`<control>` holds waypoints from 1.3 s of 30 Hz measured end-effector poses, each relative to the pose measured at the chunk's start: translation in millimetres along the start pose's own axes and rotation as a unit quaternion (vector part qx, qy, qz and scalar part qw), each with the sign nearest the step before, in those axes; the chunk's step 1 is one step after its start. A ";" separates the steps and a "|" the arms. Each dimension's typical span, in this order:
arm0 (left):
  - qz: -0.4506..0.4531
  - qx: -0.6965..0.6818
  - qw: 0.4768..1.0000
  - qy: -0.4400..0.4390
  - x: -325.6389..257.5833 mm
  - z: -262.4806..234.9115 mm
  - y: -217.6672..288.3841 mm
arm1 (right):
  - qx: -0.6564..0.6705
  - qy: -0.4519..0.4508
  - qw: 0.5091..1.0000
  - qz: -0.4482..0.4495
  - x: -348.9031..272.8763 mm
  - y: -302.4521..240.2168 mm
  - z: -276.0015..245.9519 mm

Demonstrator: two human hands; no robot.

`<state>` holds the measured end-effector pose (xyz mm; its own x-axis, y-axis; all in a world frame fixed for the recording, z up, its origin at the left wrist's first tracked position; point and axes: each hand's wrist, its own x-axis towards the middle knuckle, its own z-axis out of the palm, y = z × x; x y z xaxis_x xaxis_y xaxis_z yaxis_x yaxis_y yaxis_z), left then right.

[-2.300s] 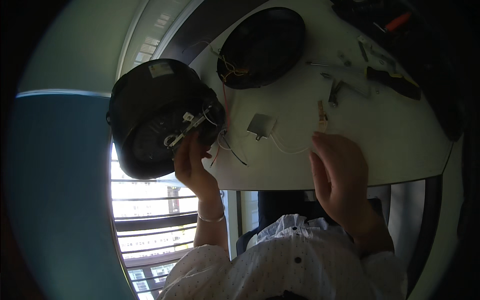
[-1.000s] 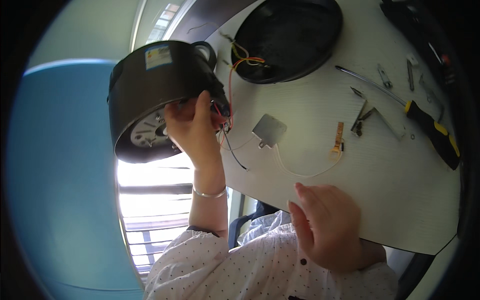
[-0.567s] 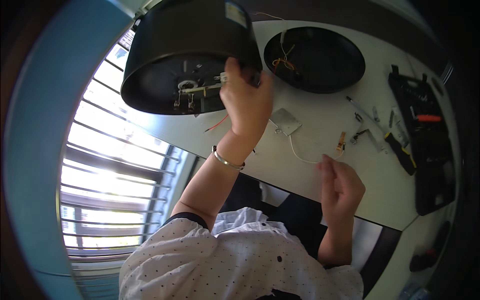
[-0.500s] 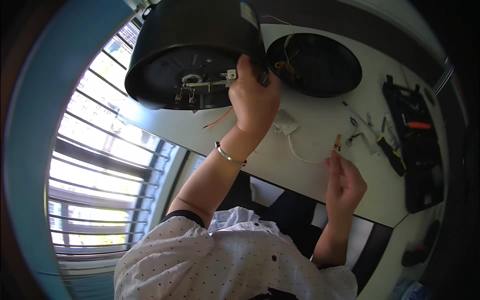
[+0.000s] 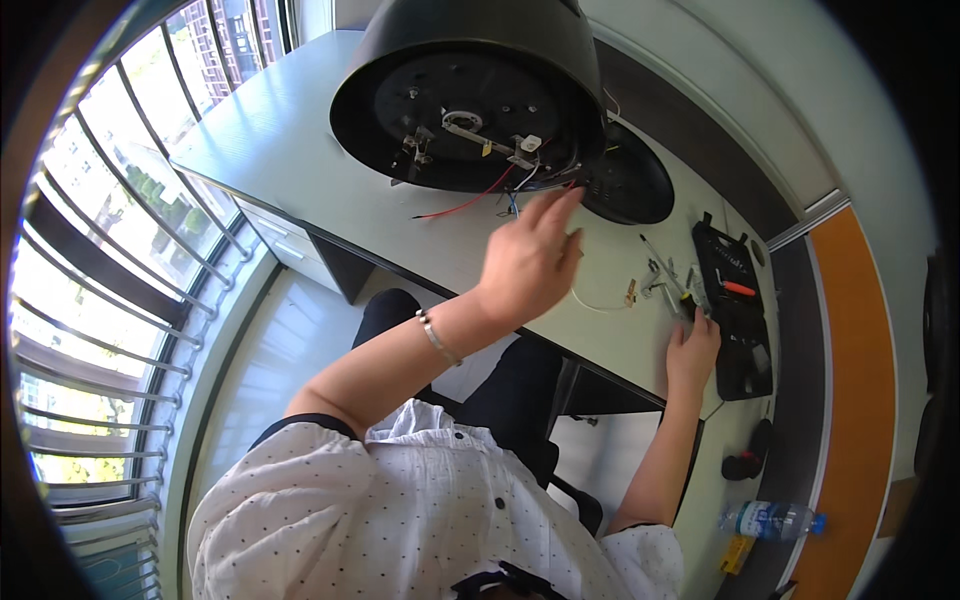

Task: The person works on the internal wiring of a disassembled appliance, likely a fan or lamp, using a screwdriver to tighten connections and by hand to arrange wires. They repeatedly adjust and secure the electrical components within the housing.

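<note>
Hands: left hand open, fingers spread, fingertips at the lower rim of the cooker; right hand flat on the tabletop, holding nothing visible. Cooker: black, tipped underside-up on the tabletop, base parts exposed, red wire trailing out. Lid: black, just right of it. Loose tools: beside the right hand. Tool case: black, open, farthest right.

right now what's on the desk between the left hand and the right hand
In the head view, a thin white wire with a small tan connector lies on the desk between the left hand and right hand.
</note>
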<state>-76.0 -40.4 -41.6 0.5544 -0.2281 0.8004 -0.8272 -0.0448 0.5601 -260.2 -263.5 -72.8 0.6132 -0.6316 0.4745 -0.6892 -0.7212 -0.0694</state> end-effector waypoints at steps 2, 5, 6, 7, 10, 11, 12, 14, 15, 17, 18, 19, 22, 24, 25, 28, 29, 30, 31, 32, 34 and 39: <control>-0.065 -0.051 0.997 0.004 -7.6 -16.7 -14.5 | -0.044 0.015 0.998 -0.037 6.1 -0.2 -2.7; -0.268 -0.204 0.941 0.029 -3.3 -28.9 -39.2 | -0.106 0.004 0.992 -0.066 12.6 3.7 0.6; -0.308 -0.222 0.925 0.025 2.7 -36.5 -40.8 | -0.125 -0.004 0.989 -0.073 15.0 3.1 1.3; -0.348 -0.240 0.906 0.020 8.5 -41.3 -43.2 | -0.133 -0.013 0.989 -0.070 18.3 1.5 1.8; -0.338 -0.241 0.910 0.010 16.5 -37.8 -55.2 | -0.152 -0.033 0.986 -0.061 27.4 -1.8 0.3; -0.330 -0.248 0.911 0.008 18.8 -36.0 -57.5 | -0.157 -0.036 0.985 -0.057 29.3 0.6 -0.2; -0.344 -0.259 0.903 -0.002 21.9 -34.9 -56.2 | -0.161 -0.042 0.985 -0.052 29.9 4.0 0.9; -0.371 -0.283 0.884 -0.024 28.8 -30.8 -51.0 | -0.164 -0.090 0.982 -0.032 34.4 11.9 4.7; -0.377 -0.295 0.878 -0.015 30.0 -28.9 -53.3 | -0.164 -0.114 0.979 -0.024 36.4 11.7 4.6; -0.389 -0.322 0.863 0.001 31.3 -21.9 -58.5 | -0.119 -0.097 0.987 -0.037 29.9 14.0 0.7; -0.392 -0.318 0.863 0.005 32.9 -22.5 -59.8 | -0.094 -0.089 0.990 -0.046 25.9 9.9 -2.5; -0.395 -0.315 0.863 0.008 34.3 -22.5 -60.7 | -0.088 -0.061 0.993 -0.051 21.0 6.4 -7.3; -0.392 -0.323 0.861 0.025 34.5 -19.9 -63.0 | -0.068 0.007 0.996 -0.060 7.7 -5.6 -28.3; -0.388 -0.334 0.858 0.035 33.3 -18.1 -63.9 | -0.049 0.031 0.996 -0.063 2.9 -13.2 -39.4; -0.388 -0.341 0.856 0.038 32.6 -17.5 -63.8 | -0.047 0.039 0.997 -0.056 1.2 -16.3 -43.4; -0.387 -0.360 0.848 0.031 30.7 -18.4 -62.2 | -0.033 0.083 0.995 -0.044 -3.1 -22.8 -53.5; -0.387 -0.366 0.846 0.025 29.8 -19.7 -60.9 | -0.023 0.109 0.993 -0.046 -5.8 -23.6 -56.6; -0.387 -0.353 0.852 0.026 27.8 -22.8 -59.5 | -0.009 0.135 0.990 -0.050 -7.7 -26.0 -57.4; -0.386 -0.340 0.857 0.027 24.8 -26.3 -57.4 | 0.062 0.135 0.988 -0.038 -11.5 -30.9 -59.3; -0.386 -0.326 0.863 0.027 22.8 -28.7 -57.0 | 0.133 0.135 0.982 -0.025 -17.4 -37.5 -61.8; -0.372 -0.314 0.873 0.039 20.0 -32.0 -62.4 | 0.355 0.049 0.932 0.053 -32.6 -53.8 -72.4; -0.388 -0.342 0.856 0.018 23.9 -29.4 -66.3 | 0.606 -0.182 0.765 0.117 -68.1 -110.4 -82.6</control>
<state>-5.2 -14.3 -53.3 0.9251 -0.3566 0.1301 0.0312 0.4129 0.9102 -257.7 -117.3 -25.0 0.7470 -0.6617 0.0645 -0.0667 -0.1711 -0.9830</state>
